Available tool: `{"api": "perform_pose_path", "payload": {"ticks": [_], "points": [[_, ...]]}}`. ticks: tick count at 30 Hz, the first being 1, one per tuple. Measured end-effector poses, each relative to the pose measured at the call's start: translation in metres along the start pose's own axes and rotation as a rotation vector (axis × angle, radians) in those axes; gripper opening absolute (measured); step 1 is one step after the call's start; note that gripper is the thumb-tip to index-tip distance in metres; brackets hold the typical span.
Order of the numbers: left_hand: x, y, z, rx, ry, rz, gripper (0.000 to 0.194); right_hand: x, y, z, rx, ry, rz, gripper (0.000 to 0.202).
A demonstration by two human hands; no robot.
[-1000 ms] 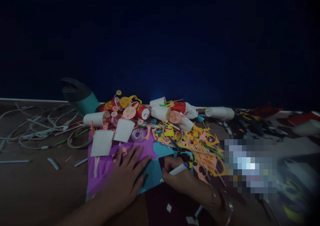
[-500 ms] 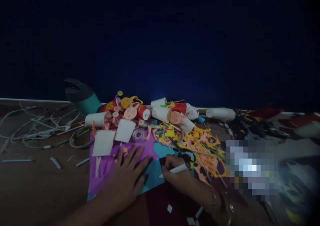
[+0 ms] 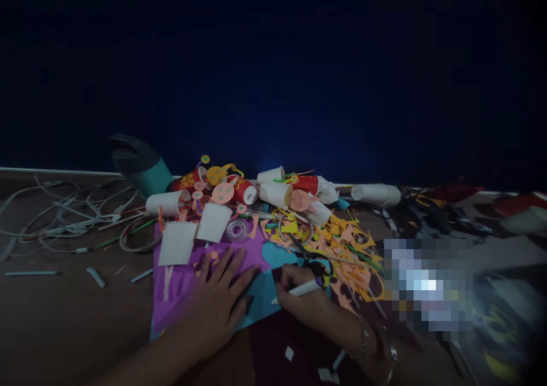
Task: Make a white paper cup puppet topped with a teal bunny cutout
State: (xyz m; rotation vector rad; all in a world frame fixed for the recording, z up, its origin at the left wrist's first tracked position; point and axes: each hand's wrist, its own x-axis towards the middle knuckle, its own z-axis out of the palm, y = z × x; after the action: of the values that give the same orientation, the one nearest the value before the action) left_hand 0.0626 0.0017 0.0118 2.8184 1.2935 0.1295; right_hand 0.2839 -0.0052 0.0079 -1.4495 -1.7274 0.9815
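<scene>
My left hand [image 3: 220,300] lies flat with fingers spread across a purple sheet [image 3: 171,312] and a blue sheet [image 3: 265,303]. Held in my right hand [image 3: 301,297] is a white marker [image 3: 304,287] with a purple end; its tip points down at the blue sheet. Whether the tip touches the paper cannot be made out. Two white paper cups [image 3: 177,243] [image 3: 215,223] sit at the purple sheet's far edge, and small orange scraps [image 3: 212,257] lie by my left fingertips.
Red and white cups with paper faces [image 3: 223,192] lie in a row behind. Yellow and orange cut scraps [image 3: 352,249] heap at the right. A teal bottle [image 3: 143,169] and white cables [image 3: 64,220] are at the left. A bright pixelated patch covers the area beyond my right hand.
</scene>
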Motion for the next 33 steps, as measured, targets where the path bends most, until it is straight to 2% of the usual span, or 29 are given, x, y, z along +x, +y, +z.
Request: {"api": "perform_pose_path", "payload": {"ticks": [5,11,15,18,21,24,33], "points": [[0.0001,0.0007,-0.0002,0.000,0.020,0.000,0.057,0.0010,-0.0042,-0.0032,0.014,-0.065,0.048,0.025],[-0.0017,0.0003,0.0015,-0.005,0.028,-0.004,0.055,0.0003,-0.0020,-0.0021,0.055,-0.007,0.048,0.023],[-0.0021,0.0012,0.0020,-0.008,0.027,-0.002,0.057,0.0006,-0.0015,-0.0015,0.146,-0.091,0.110,0.024],[-0.0020,0.0013,0.0026,-0.012,0.031,0.000,0.056,0.0018,-0.0027,-0.0021,0.226,-0.046,0.096,0.022],[-0.0019,0.0011,0.0024,-0.009,0.003,0.002,0.057,0.0018,-0.0032,-0.0017,0.209,-0.053,0.026,0.018],[-0.0023,0.0006,0.0020,-0.006,-0.002,0.003,0.058,0.0011,-0.0023,-0.0003,0.168,-0.094,0.039,0.019],[-0.0023,0.0003,0.0041,-0.023,0.014,0.003,0.053,0.0006,-0.0046,0.0003,0.082,-0.099,0.016,0.020]]}}
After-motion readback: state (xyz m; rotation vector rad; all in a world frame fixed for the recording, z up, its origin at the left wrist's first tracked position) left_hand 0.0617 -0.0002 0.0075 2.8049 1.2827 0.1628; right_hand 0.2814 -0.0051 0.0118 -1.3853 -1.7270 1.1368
